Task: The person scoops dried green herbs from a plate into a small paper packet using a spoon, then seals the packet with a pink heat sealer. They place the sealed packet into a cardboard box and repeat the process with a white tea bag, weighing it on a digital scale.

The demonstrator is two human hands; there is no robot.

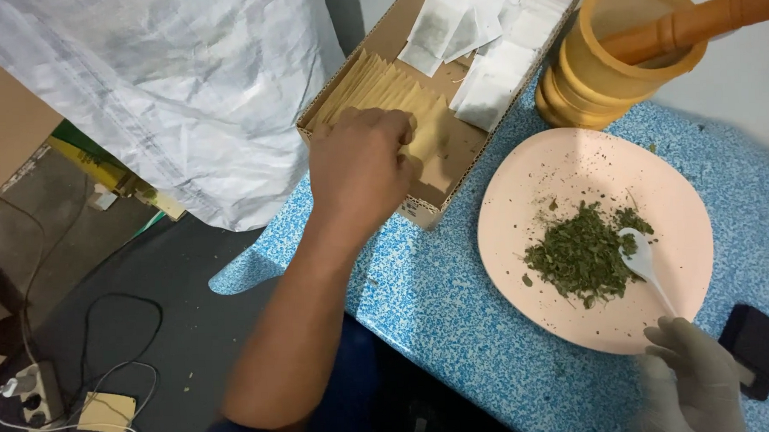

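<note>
My left hand (361, 161) is bare and reaches into an open cardboard box (418, 208), its fingers curled on a row of tan paper envelopes (402, 96). White sachets (489, 46) lie in the far half of the box. My right hand (693, 384), in a pale glove, holds a small white plastic spoon (643, 262) by its handle. The spoon's bowl rests at the edge of a pile of dried green herb (586, 251) on a pale pink plate (528, 185).
A wooden mortar (597, 76) with a pestle (701, 17) stands behind the plate on the blue speckled tabletop (439, 308). A small black block (757, 343) lies by my right hand. A white woven sack (184, 87) hangs at left; cables and a power strip (37, 394) lie on the floor.
</note>
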